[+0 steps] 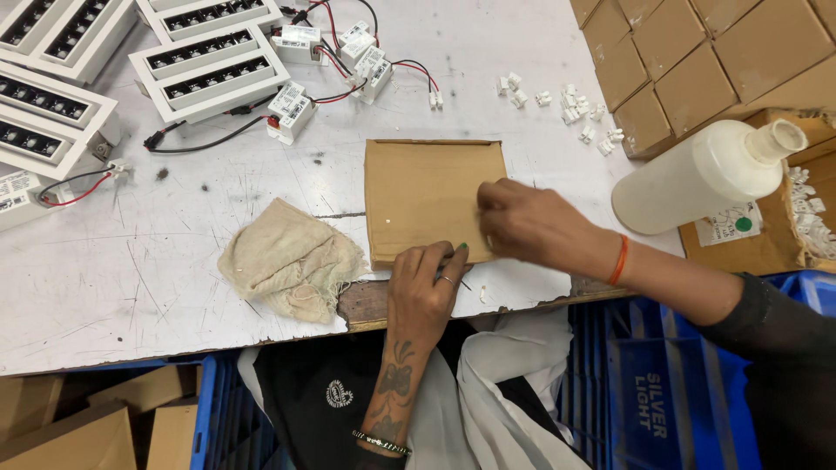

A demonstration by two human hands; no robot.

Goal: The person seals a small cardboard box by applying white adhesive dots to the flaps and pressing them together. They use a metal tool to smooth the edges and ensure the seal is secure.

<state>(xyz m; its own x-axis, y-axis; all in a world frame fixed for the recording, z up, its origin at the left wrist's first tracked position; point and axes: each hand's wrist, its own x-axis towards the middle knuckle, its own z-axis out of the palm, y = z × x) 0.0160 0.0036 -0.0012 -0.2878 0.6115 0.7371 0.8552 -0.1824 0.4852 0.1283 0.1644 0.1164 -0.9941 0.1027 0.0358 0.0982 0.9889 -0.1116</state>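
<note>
lying flat near the front edge of the scratched white table (131,287): brown cardboard piece (427,196), its lower right corner hidden under both hands. pressing on its bottom edge: left hand (422,287), fingers loosely curled, clamping nothing. resting on its right edge: right hand (531,226), blurred, fingertips hidden, grip impossible to tell. sitting just left: beige cloth (292,259). lying at right: white plastic bottle (705,174).

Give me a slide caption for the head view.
Both hands, left and right, press on a cardboard piece beside a cloth.
</note>
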